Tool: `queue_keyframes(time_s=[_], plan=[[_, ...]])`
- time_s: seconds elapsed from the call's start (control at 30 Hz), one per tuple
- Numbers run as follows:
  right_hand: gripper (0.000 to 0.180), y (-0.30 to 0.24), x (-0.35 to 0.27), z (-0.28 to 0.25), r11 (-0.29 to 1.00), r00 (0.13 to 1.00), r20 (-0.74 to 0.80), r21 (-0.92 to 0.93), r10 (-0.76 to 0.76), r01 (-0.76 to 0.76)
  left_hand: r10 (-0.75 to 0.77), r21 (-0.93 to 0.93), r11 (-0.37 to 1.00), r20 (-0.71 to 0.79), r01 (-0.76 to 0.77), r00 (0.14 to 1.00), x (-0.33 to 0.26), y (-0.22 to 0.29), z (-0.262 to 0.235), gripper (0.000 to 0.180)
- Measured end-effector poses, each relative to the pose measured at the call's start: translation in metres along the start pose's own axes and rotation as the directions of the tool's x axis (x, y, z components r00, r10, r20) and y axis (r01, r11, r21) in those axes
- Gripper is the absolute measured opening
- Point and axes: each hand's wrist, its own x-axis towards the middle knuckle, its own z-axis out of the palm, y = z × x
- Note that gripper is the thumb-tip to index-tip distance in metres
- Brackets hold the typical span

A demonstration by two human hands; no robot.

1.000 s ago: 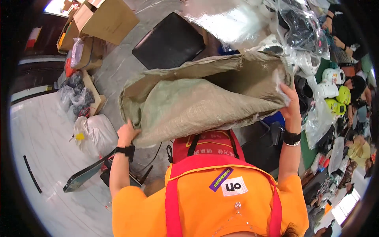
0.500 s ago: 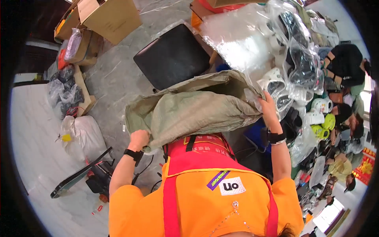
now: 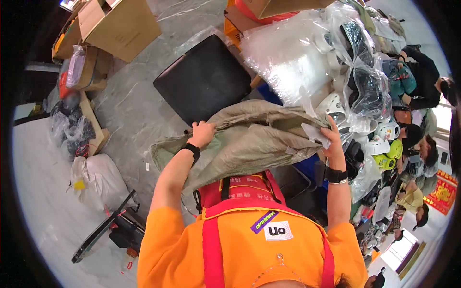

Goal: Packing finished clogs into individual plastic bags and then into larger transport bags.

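Head view, centre: a grey-green woven sack [image 3: 249,144] is hanging crumpled before the person's chest, above a black seat [image 3: 204,79].
Left hand [image 3: 201,133]: fingers are clamping the sack's upper rim.
Right hand [image 3: 331,139]: fingers are gripping the opposite rim beside clear plastic bags [image 3: 307,53].
Doing it well: both grips are probably best kept firm, the rim level, the mouth pulled wide.

Black square pad [image 3: 204,79] flat on the grey floor [image 3: 129,110]. Cardboard boxes [image 3: 120,24] upper left. White tied sack [image 3: 98,180] lower left, black tool [image 3: 103,230] beside it. Clear plastic bags [image 3: 293,57] heaped on the right; white and yellow-green helmets [image 3: 389,144] further right.
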Motion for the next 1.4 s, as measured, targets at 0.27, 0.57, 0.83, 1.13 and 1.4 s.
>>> queue_keyframes(time_s=[0.27,0.57,0.83,1.13,1.4], plan=[[0.051,0.011,0.007,-0.089,0.19,0.995,-0.074,-0.98,-0.068,-0.06,-0.264,-0.553,0.833,-0.405,-0.005,0.875,0.022,0.066,-0.133,0.017],[0.039,0.073,0.068,0.014,-0.11,0.642,0.746,-0.663,-0.177,0.74,-0.209,-0.505,0.856,-0.137,0.113,0.968,0.007,0.095,-0.166,0.017],[0.062,0.141,0.148,-0.001,0.06,0.969,0.248,-0.967,-0.002,0.247,-0.018,-0.849,0.52,0.105,0.099,0.994,-0.033,0.079,-0.152,0.025],[0.034,0.172,0.221,0.025,0.084,0.882,0.225,-0.956,-0.413,0.283,-0.094,-0.224,0.967,0.115,0.118,0.989,-0.001,0.055,-0.122,0.047],[0.034,0.152,0.282,-0.005,-0.006,0.93,0.292,-0.955,-0.225,0.298,-0.214,-0.231,0.935,0.238,0.269,0.947,-0.043,-0.005,-0.081,0.069]])
